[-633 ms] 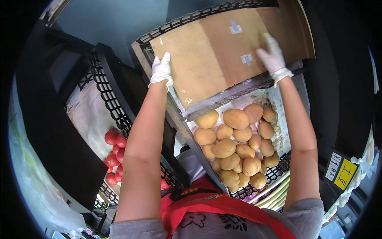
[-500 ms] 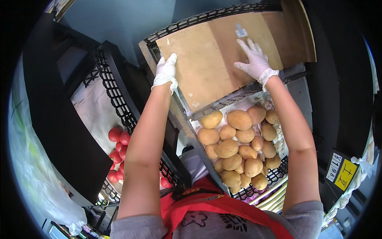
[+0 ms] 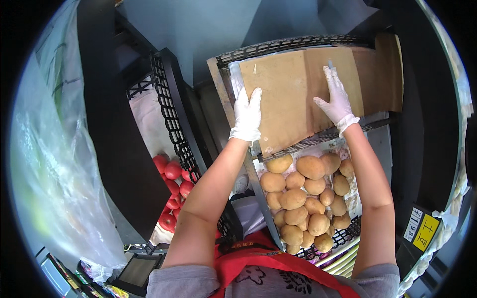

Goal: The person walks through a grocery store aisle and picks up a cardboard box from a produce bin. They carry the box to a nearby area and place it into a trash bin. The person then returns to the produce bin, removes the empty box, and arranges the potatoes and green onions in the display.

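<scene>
A brown cardboard sheet [image 3: 283, 84] lies over the far part of a black slatted crate [image 3: 293, 43]. My left hand [image 3: 247, 115], in a thin white glove, grips the sheet's left edge, thumb on top and fingers along the side. Flat on the sheet, to the right of its middle, rests my right hand [image 3: 337, 99], gloved too, with fingers stretched and thumb apart. Its fingertips reach a small grey tab [image 3: 330, 64]. Closer to me, in the same crate, several potatoes [image 3: 304, 198] are heaped on a pale liner.
At left, another black mesh crate [image 3: 169, 114] holds several round red vegetables [image 3: 173, 170] on a pale liner. Clear plastic sheeting [image 3: 64, 164] hangs at far left. A yellow and white label [image 3: 420, 229] is mounted at right. Pale stalks [image 3: 345, 260] lie below the potatoes.
The whole view has shifted. Relative to the crate, the cardboard sheet has slid slightly right, baring a pale strip at its left. My right hand's fingers have drawn closer together and now reach the tab.
</scene>
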Demonstrator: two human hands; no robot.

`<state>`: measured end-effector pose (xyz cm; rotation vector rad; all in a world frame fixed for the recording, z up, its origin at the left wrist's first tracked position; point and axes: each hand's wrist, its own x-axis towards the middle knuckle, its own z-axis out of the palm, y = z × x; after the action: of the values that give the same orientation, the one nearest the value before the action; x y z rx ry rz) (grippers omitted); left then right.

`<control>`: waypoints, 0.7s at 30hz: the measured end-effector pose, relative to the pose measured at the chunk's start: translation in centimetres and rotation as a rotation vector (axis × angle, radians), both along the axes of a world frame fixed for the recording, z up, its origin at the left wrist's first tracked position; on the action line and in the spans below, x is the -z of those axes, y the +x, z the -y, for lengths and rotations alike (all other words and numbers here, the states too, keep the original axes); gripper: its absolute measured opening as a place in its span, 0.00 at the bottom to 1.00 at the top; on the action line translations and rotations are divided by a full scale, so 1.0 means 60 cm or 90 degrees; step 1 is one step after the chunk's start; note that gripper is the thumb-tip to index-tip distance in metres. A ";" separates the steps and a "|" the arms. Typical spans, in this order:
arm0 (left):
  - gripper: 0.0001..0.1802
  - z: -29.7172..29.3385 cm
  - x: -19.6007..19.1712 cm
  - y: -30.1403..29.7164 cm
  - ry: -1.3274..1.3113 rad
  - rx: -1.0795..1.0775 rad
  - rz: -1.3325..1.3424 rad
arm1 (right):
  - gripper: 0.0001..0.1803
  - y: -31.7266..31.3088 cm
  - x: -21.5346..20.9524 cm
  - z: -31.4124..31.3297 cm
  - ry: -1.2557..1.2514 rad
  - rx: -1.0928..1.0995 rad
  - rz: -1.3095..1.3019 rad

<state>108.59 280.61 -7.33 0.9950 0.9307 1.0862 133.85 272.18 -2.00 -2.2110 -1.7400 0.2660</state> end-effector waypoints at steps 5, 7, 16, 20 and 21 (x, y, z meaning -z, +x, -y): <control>0.19 0.001 -0.025 -0.007 0.069 0.042 -0.071 | 0.53 -0.024 -0.060 -0.037 0.032 -0.045 0.093; 0.19 0.005 -0.024 -0.010 0.081 0.043 -0.089 | 0.53 -0.034 -0.082 -0.067 0.040 -0.102 0.124; 0.20 -0.055 -0.034 -0.054 -0.012 0.252 -0.190 | 0.43 -0.069 -0.128 -0.181 -0.242 -0.068 0.086; 0.27 -0.161 -0.012 -0.090 -0.172 0.076 -0.096 | 0.38 -0.073 -0.125 -0.182 -0.215 -0.090 0.130; 0.27 -0.176 -0.009 -0.084 -0.163 0.130 -0.194 | 0.40 -0.066 -0.111 -0.182 -0.200 -0.107 0.154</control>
<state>103.55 291.15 -6.80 1.0312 1.1545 0.6361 129.90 283.12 4.65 -2.3965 -2.1484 0.3426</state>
